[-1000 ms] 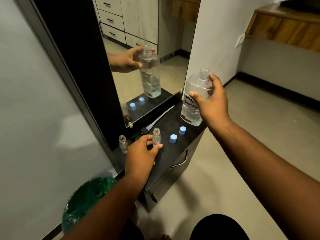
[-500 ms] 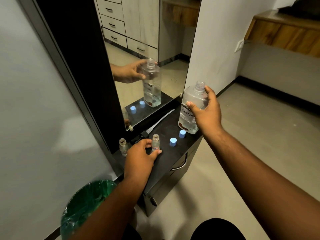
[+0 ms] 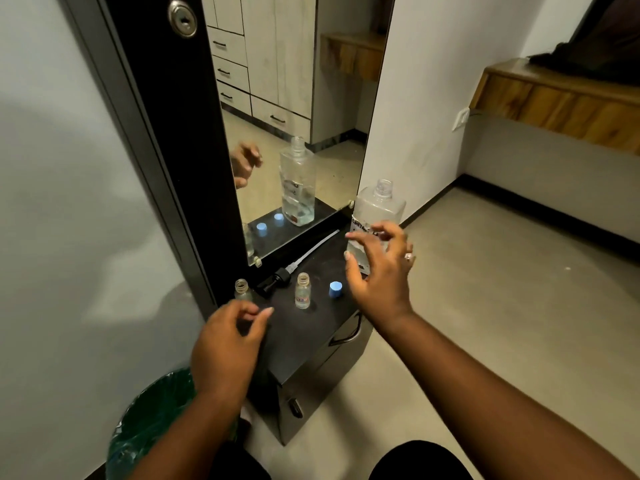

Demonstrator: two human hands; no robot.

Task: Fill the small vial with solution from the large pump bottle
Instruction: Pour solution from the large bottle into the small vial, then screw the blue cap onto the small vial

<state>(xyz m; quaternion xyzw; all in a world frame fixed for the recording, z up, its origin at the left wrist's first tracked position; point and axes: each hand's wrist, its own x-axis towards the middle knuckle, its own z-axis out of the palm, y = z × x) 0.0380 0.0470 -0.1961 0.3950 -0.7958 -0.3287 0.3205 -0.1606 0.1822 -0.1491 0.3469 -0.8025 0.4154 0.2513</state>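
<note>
Just clear: large bottle [image 3: 379,209], right hand [image 3: 379,271].

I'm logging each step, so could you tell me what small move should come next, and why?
Probably screw a blue cap onto the open middle vial: it already holds liquid, the large bottle stands on the black cabinet top, and both hands are empty.

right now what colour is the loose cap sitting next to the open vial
Blue. The cap shows clearly in the head view, right of the vial.
</note>
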